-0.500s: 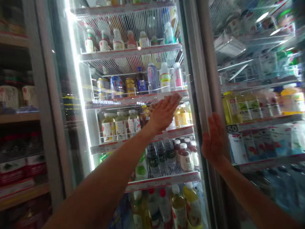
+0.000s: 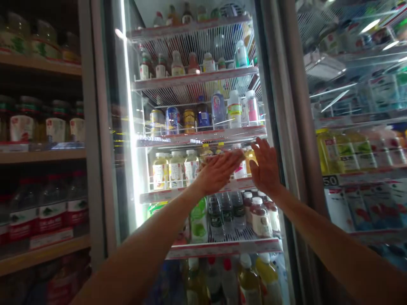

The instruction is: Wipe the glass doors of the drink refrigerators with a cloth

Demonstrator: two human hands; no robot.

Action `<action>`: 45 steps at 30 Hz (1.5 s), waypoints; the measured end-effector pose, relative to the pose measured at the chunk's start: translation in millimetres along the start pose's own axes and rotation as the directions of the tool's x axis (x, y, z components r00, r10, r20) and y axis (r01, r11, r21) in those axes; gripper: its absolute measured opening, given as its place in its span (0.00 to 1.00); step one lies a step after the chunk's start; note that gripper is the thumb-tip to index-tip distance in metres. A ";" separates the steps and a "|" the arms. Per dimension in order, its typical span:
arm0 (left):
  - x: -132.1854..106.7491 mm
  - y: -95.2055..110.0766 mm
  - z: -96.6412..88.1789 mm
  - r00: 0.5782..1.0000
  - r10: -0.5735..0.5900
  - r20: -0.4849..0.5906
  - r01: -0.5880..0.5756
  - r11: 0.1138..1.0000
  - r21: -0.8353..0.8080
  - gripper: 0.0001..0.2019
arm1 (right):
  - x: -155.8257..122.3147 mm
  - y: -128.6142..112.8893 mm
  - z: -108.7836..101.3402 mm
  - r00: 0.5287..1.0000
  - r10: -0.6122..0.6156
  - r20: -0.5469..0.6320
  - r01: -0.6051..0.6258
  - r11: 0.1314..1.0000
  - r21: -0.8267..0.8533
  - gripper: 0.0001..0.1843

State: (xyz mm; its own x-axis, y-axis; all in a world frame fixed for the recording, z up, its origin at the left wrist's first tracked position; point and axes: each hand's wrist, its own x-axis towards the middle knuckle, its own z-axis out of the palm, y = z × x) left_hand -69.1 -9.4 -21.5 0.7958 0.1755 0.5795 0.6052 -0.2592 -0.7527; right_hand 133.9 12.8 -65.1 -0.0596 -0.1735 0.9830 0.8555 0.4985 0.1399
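Drinks fridge (image 2: 229, 248) stands lit just left of the steel post (image 2: 293, 106). The right hand (image 2: 266, 167), over that post half a second ago, has shifted just left of it, fingers slightly spread, thumb apart; the left hand (image 2: 216, 173) remains farther left, straight fingers close together.

1. The right grip (image 2: 267, 169) moved from the metal post (image 2: 294, 106) to right of centre, before the lit cooler (image 2: 195, 79), near the left grip (image 2: 218, 173).
2. The left grip sank below the shelf edge (image 2: 219, 134) it had overlapped.
3. The cooler shifted rightward; more wooden shelves (image 2: 41, 156) showed at left.
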 end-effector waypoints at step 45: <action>-64.9 -38.0 -10.7 0.864 -0.491 -0.113 0.494 0.869 0.007 0.27 | 19.3 -24.1 30.0 0.986 -0.103 0.131 0.105 0.994 -0.008 0.23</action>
State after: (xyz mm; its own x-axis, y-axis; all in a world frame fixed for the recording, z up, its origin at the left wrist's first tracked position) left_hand -143.9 -21.1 -27.1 0.3887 0.1715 0.9052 0.9196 -0.1323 -0.3699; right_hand 96.7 22.9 -45.9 -0.2144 -0.1115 0.9704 0.8487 0.4705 0.2416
